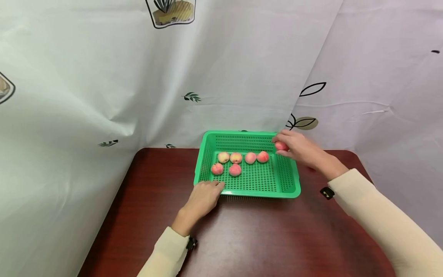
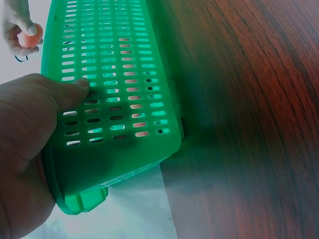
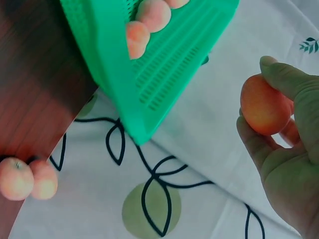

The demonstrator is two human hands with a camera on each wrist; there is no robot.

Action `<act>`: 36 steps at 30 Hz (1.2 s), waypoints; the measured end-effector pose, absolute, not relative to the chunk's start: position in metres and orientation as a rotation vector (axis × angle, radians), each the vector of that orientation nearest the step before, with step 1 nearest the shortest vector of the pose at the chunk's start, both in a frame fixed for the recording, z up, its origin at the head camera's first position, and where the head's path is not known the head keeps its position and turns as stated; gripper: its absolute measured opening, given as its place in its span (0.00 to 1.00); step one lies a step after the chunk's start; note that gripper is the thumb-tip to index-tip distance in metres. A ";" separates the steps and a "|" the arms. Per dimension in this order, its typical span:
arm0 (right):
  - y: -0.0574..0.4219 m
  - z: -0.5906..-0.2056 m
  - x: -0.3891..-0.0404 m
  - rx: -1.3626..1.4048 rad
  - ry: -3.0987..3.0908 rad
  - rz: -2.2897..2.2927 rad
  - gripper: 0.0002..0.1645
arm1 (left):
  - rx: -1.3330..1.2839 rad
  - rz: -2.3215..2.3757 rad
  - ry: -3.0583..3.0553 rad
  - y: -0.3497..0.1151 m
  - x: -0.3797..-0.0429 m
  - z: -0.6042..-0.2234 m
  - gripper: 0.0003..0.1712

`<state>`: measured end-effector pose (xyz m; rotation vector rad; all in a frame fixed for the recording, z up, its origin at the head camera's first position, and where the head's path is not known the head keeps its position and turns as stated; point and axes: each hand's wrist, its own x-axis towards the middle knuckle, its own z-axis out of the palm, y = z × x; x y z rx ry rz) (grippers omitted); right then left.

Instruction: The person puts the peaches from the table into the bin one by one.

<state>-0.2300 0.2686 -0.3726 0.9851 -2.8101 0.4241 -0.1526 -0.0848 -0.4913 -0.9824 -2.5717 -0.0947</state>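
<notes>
A green plastic basket (image 1: 262, 193) stands on the table with several pinkish-yellow peaches (image 1: 235, 170) inside, most of them toward its far and left parts. My left hand (image 1: 204, 196) grips the basket's near left corner; the thumb (image 2: 70, 93) lies against the perforated outer wall and the other fingers go over the rim, mostly hidden. Above the basket's far right corner, my right hand (image 1: 297, 146) holds a reddish peach (image 3: 266, 105) between thumb and fingers. That peach is apart from the basket.
Two more peaches (image 3: 25, 179) sit on the table to the basket's right, largely hidden by the right arm in the head view. The dark red wooden table (image 1: 155, 192) meets a pale patterned cloth (image 1: 242, 69) behind and at the sides.
</notes>
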 end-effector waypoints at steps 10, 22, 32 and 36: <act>0.237 -0.392 -0.236 1.186 -2.705 0.436 0.16 | -0.984 -0.096 -2.564 -0.086 -0.151 -0.490 0.17; 0.210 -0.418 -0.238 1.305 -2.800 0.364 0.19 | -0.989 -0.117 -2.555 -0.085 -0.151 -0.489 0.17; 0.191 -0.423 -0.250 1.315 -3.052 0.282 0.19 | -0.995 -0.107 -2.497 -0.085 -0.151 -0.488 0.17; 0.184 -0.425 -0.256 1.302 -3.120 0.322 0.17 | -0.984 -0.107 -2.540 -0.086 -0.151 -0.489 0.17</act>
